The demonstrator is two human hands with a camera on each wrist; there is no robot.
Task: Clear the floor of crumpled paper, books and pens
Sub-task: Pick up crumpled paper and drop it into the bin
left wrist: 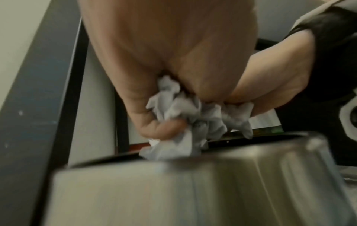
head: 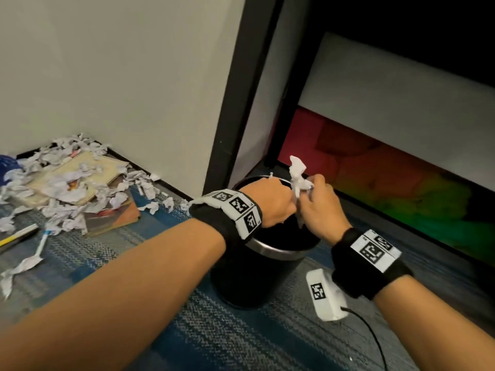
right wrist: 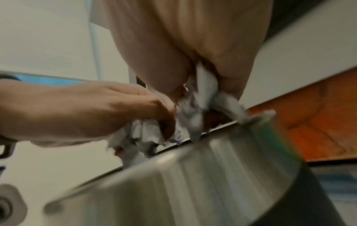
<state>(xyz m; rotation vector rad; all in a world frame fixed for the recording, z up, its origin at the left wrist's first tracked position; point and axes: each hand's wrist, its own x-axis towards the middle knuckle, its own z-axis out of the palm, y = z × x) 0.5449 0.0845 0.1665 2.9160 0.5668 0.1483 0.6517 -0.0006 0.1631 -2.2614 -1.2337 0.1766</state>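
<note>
Both hands hover over the mouth of a black bin with a steel rim [head: 278, 254]. My left hand [head: 270, 203] grips a wad of crumpled paper [left wrist: 173, 110] in a fist. My right hand [head: 317, 207] also grips crumpled paper [head: 298, 175], which sticks up white between the two hands. Seen from the right wrist, paper [right wrist: 201, 94] hangs from that fist just above the bin rim [right wrist: 193, 168]. At far left a heap of crumpled paper [head: 61, 183] covers books [head: 88, 167] on the carpet. Pens [head: 18, 238] lie beside the heap.
A dark upright post [head: 235, 103] of a desk or shelf stands just behind the bin. A colourful panel [head: 388, 183] runs along the right under it. A white tagged device [head: 325, 298] with a black cable lies on the blue carpet [head: 241, 338] beside the bin.
</note>
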